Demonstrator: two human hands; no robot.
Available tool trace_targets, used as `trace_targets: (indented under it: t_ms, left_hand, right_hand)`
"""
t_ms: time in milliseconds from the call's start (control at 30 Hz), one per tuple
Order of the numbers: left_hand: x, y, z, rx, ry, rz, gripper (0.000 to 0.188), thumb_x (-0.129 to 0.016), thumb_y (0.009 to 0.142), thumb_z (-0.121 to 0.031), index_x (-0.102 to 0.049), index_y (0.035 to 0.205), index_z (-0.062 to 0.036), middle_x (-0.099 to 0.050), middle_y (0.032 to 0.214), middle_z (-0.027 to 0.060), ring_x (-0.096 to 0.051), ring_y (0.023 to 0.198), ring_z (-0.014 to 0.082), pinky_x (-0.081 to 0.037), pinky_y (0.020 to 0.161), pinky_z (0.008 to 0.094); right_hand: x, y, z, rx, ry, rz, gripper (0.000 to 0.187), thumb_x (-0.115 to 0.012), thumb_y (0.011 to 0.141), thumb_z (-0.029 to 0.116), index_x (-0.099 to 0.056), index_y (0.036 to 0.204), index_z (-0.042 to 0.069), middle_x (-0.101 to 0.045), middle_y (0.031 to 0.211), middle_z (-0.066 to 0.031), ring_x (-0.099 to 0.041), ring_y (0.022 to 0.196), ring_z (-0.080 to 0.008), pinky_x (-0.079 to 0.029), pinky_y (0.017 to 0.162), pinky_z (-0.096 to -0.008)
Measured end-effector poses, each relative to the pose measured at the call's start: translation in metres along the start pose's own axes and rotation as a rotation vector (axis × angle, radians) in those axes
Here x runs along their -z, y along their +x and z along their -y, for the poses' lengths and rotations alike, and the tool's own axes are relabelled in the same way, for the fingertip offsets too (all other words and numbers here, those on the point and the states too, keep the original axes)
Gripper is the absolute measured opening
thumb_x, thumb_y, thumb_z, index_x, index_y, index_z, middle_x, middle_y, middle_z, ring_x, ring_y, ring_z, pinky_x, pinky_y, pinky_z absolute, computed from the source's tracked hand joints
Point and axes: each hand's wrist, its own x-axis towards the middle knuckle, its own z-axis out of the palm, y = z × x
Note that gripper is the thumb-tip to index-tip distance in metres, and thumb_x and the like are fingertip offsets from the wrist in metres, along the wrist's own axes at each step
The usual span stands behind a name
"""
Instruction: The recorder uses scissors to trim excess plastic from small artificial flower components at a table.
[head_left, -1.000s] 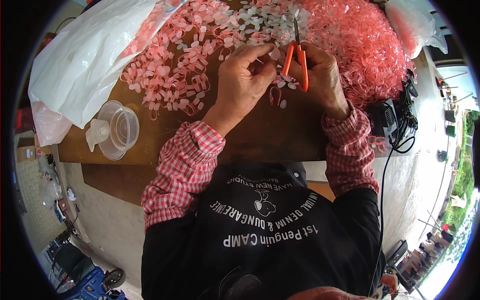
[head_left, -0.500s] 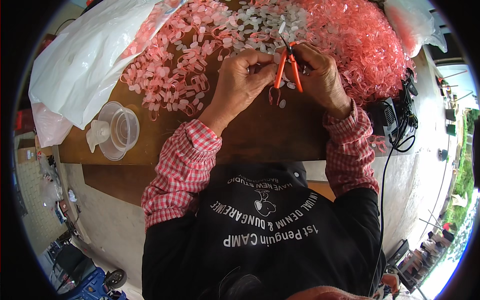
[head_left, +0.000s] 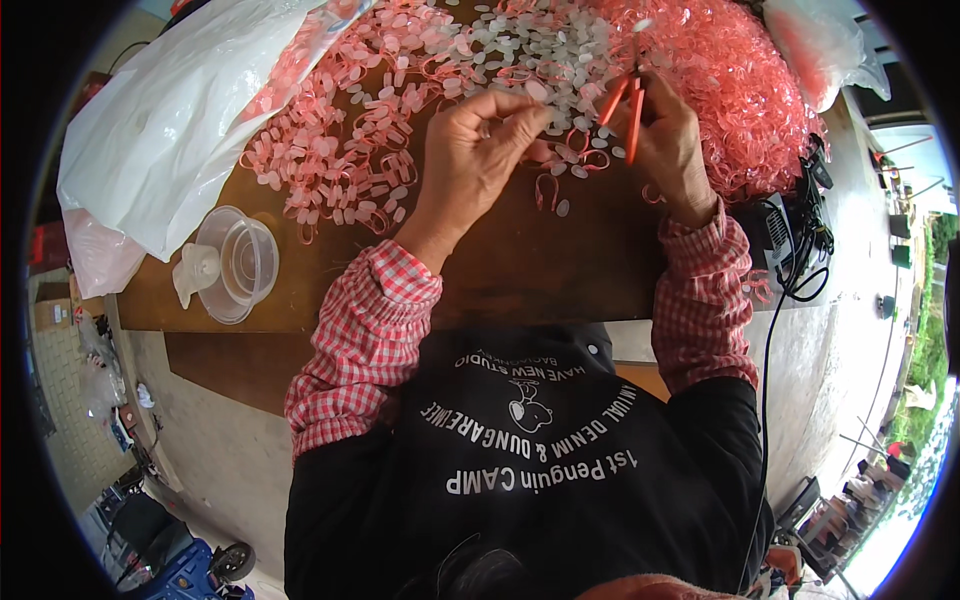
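Observation:
My left hand (head_left: 472, 165) pinches a small pale pink oval tab (head_left: 537, 92) between thumb and fingertips. To its right, my right hand (head_left: 665, 140) grips small pliers with orange handles (head_left: 634, 115). A white oval piece (head_left: 642, 26) shows at the pliers' tip; whether the jaws hold it is hard to make out. Below and between the hands, a pink loop (head_left: 546, 190) and a loose translucent oval (head_left: 563, 208) lie on the brown table (head_left: 540, 275). Beyond the hands spread loose whitish ovals (head_left: 505, 40).
Pink loops with oval tabs (head_left: 340, 160) cover the left; a heap of glossy pink loops (head_left: 735, 90) rises at right. A white plastic bag (head_left: 170, 130) and a clear round tub (head_left: 250, 265) stand left. Black cables (head_left: 812, 240) hang at the right edge.
My hands have drawn apart. The right one, with the pliers, has moved right and away from me; my left hand remains nearly in place, an oval tab at its fingertips.

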Motion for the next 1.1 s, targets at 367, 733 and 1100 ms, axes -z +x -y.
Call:
trace_targets:
  t_ms: [367,733,1100]
  left_hand:
    - [0.011,0.006,0.015,-0.315,0.432,-0.102,0.013,-0.074,0.083,-0.007,-0.065,0.086,0.0015,-0.057,0.074,0.0009,-0.053,0.062,0.0062,-0.045,0.056,0.0215]
    - [0.007,0.007,0.011,-0.364,0.636,-0.028,0.011,-0.068,0.087,-0.008,-0.063,0.085,0.0005,-0.056,0.081,0.0095,-0.058,0.067,0.021,-0.047,0.061,0.032]
    - [0.016,0.008,0.006,-0.345,0.624,-0.012,0.013,-0.066,0.09,-0.011,-0.062,0.088,0.0009,-0.056,0.077,0.0072,-0.058,0.066,0.0158,-0.046,0.059,0.0294]
  right_hand:
    - [-0.027,-0.015,0.001,0.502,-0.726,0.17,0.037,-0.072,0.079,0.021,-0.051,0.103,0.002,-0.058,0.086,-0.0141,-0.062,0.066,-0.0328,-0.051,0.054,-0.04]
    - [-0.035,-0.02,0.01,0.473,-0.852,0.134,0.033,-0.068,0.085,0.025,-0.053,0.104,0.002,-0.06,0.089,-0.0146,-0.063,0.062,-0.0313,-0.051,0.051,-0.0391]
    - [-0.02,-0.017,0.001,0.315,-0.75,0.267,0.021,-0.059,0.094,0.022,-0.059,0.089,0.001,-0.057,0.063,-0.0087,-0.055,0.048,-0.0278,-0.04,0.043,-0.038]
